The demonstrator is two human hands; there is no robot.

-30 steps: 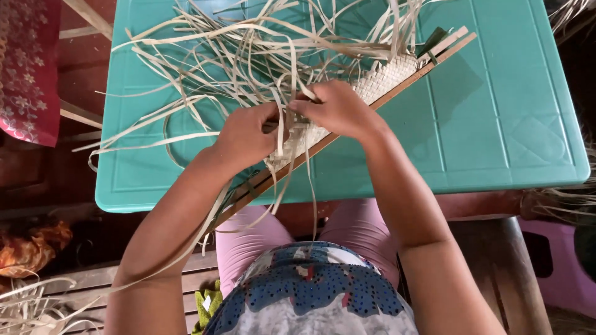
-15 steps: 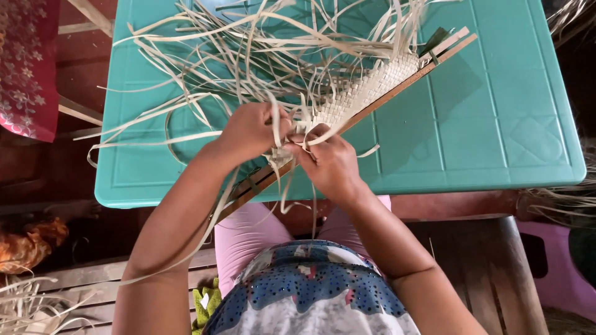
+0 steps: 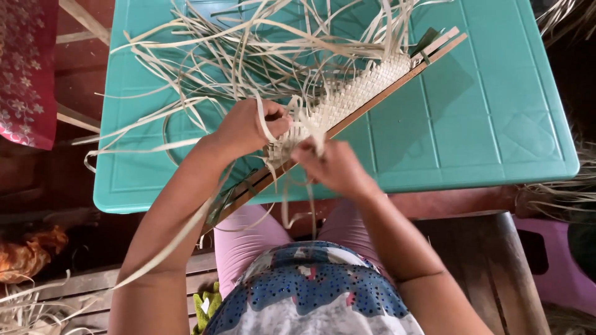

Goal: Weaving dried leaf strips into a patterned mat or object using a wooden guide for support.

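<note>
Woven band (image 3: 347,99) lies on the teal desk (image 3: 484,124), clamped along a wood slat (image 3: 385,93). Long axis runs diagonal: near-left end at desk edge by the hands, far-right end pointing to the desk's far right. Loose strips (image 3: 248,49) fan out far-left from the band. L hand (image 3: 248,127), fingers curled tight on a strip at the band's near end. R hand (image 3: 335,164) just near of it, fingers pinched on strips at the band's edge. Hands almost touching.
</note>
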